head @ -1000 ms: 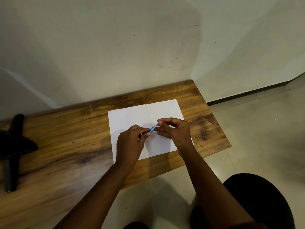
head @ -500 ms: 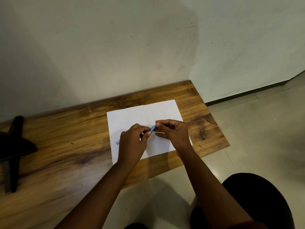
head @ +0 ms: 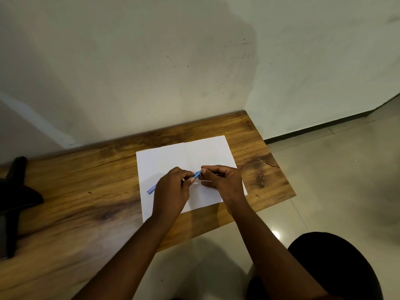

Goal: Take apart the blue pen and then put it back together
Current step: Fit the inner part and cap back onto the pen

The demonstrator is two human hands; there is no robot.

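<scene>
both hands point(head: 201, 182) on blue pen point(head: 196, 175) over white paper point(head: 184, 156)

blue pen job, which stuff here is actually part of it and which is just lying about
Part of the job:
- blue pen, held over the paper
- left hand, gripping the pen's barrel
- right hand, pinching the pen's other end

Just lying about:
- white paper sheet under the hands
- wooden table
- black object at the table's left edge

Dim, soft shadows, floor glare, wide-angle distortion
</scene>
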